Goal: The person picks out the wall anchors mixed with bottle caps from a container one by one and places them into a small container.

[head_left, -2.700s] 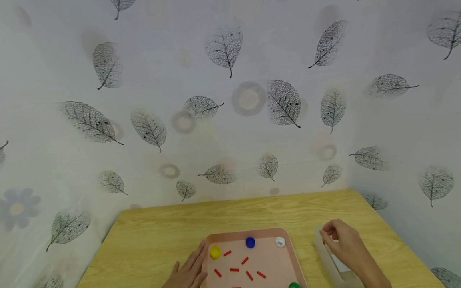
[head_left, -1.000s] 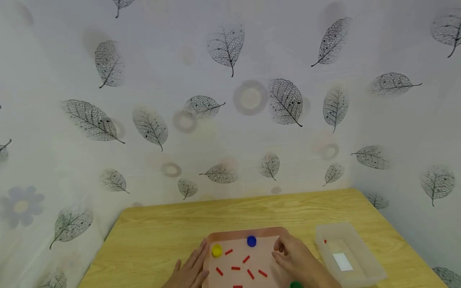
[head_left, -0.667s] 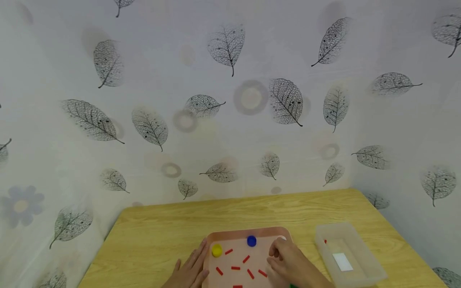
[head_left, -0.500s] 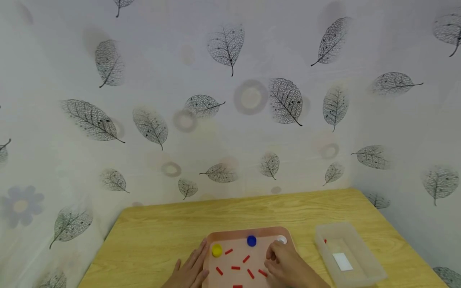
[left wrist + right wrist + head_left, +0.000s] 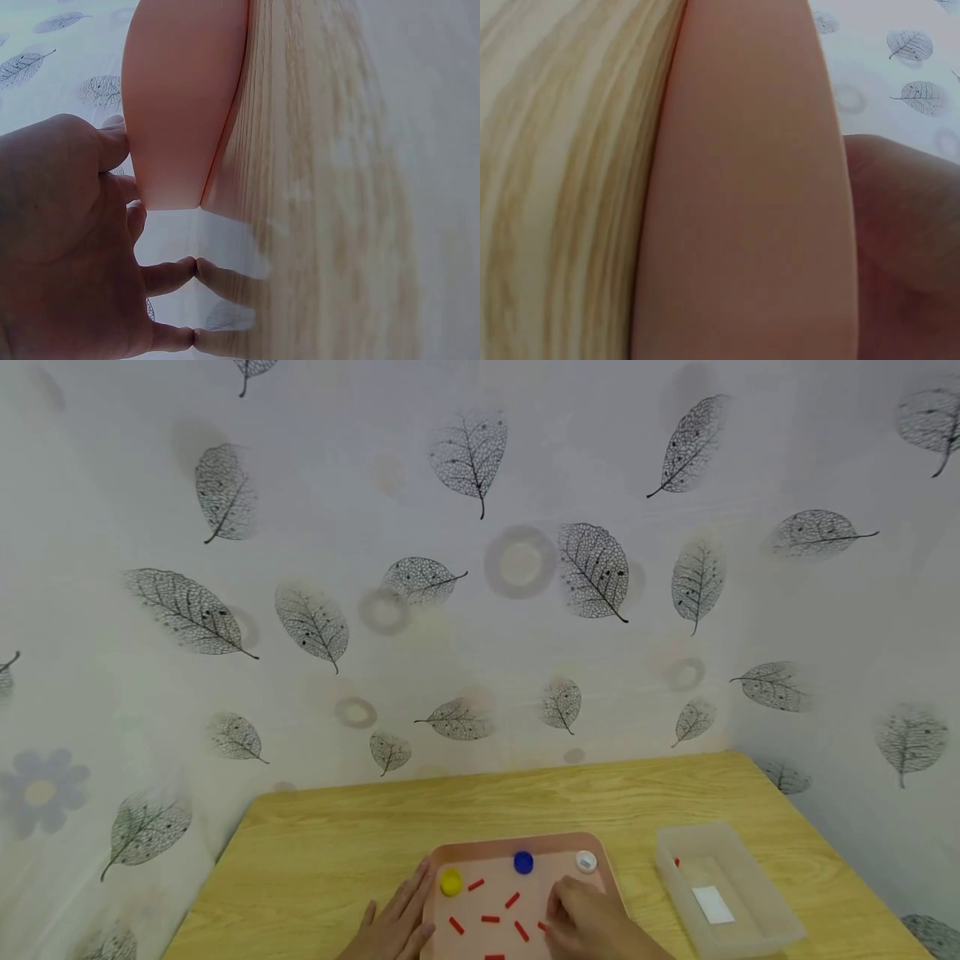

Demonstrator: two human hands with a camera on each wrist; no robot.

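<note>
A pink tray [image 5: 555, 843] lies on the wooden table, with several short red sticks [image 5: 512, 900] scattered over its floor. My left hand [image 5: 393, 922] rests against the tray's left wall with its fingers extended; the left wrist view shows its fingertips at the table beside the pink wall. My right hand [image 5: 588, 922] is low over the right part of the tray, fingers curled down, partly covering one red stick [image 5: 543, 927]. Its fingertips are hidden, so I cannot tell what they hold. In the right wrist view the tray wall blocks them too.
Inside the tray are a yellow cap [image 5: 451, 882], a blue cap [image 5: 523, 862] and a white cap [image 5: 587, 861]. Right of it stands a translucent box [image 5: 757, 893] containing a white card [image 5: 713, 905] and a small red piece [image 5: 677, 862]. A leaf-patterned wall rises behind the table.
My right hand has come from the box into the tray, then moved left and lower. The white cap is uncovered again; the green cap is now hidden by the hand. My left hand stays put.
</note>
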